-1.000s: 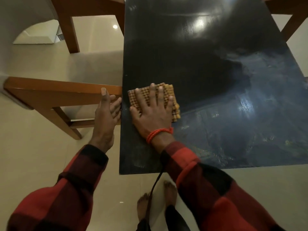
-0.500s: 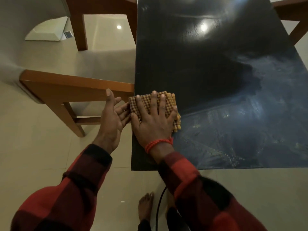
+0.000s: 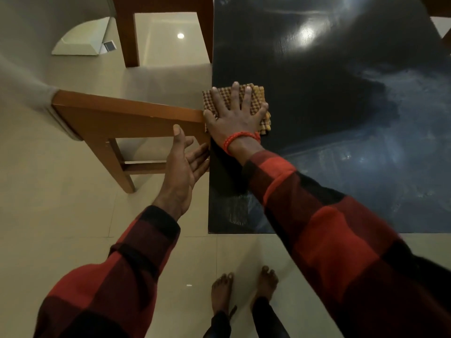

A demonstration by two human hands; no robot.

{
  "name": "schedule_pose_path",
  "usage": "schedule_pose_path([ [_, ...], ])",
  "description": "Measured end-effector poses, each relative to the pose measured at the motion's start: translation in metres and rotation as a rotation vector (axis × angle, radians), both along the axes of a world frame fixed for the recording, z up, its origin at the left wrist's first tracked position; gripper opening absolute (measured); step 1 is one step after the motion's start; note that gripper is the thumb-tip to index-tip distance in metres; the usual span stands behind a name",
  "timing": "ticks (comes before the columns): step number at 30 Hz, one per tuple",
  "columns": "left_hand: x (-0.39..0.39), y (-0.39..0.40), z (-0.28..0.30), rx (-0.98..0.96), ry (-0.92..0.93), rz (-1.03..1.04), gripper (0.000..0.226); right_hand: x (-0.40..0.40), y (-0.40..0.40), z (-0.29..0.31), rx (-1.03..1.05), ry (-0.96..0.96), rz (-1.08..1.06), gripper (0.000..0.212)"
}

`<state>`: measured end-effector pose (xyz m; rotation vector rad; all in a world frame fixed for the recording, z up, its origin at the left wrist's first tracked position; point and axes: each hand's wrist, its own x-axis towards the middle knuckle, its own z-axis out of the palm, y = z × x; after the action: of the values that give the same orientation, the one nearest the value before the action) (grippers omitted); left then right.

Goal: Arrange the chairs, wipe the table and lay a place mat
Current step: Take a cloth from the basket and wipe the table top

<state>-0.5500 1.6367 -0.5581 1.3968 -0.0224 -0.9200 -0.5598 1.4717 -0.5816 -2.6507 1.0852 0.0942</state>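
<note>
now, largest first:
bench [image 3: 341, 98]: dark and glossy, filling the 1 to 4 o'clock part of the view, with streaky patches toward 3 o'clock.
near chair [image 3: 127, 115]: brown wood, at 9 o'clock, its top rail touching the bench's left edge.
far chair [image 3: 127, 32]: at 11 o'clock, also against that edge.
right hand [image 3: 235, 118]: flat with fingers spread, pressing on the cloth; a red cord circles the wrist.
left hand [image 3: 181, 164]: fingers straight and relaxed, palm turned to the bench's edge, holding nothing, just below the near chair's rail.
cloth [image 3: 258, 98]: folded, waffle-textured, tan, at the bench's left edge near centre, slightly overhanging it.
</note>
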Motion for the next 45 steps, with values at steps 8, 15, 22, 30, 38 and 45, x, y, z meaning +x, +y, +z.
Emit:
schedule_pose_path([
  [8, -0.023, 0.001, 0.026, 0.114, -0.334, -0.121, 0.055, -0.093, 0.063, -0.006, -0.048, -0.052, 0.011, 0.062],
  [15, -0.034, -0.041, 0.024, 0.33, -0.917, -0.609, 0.039, -0.146, 0.021, -0.008, -0.087, -0.065, -0.072, 0.057],
  [22, -0.036, -0.09, 0.016, 0.565, -1.24, -0.947, 0.062, -0.215, -0.071, -0.008, -0.117, -0.004, -0.323, 0.059],
  [30, -0.05, -0.139, 0.015, 0.516, -1.249, -1.002, 0.076, -0.225, -0.101, -0.008, -0.103, 0.033, -0.449, 0.061],
  [38, -0.044, -0.147, 0.009, 0.547, -1.175, -1.019, 0.075, -0.193, -0.058, -0.011, -0.102, -0.059, -0.179, 0.064],
  [45, -0.062, -0.181, 0.017, 0.596, -1.16, -0.997, 0.074, -0.235, -0.129, -0.011, -0.122, -0.056, -0.247, 0.063],
])
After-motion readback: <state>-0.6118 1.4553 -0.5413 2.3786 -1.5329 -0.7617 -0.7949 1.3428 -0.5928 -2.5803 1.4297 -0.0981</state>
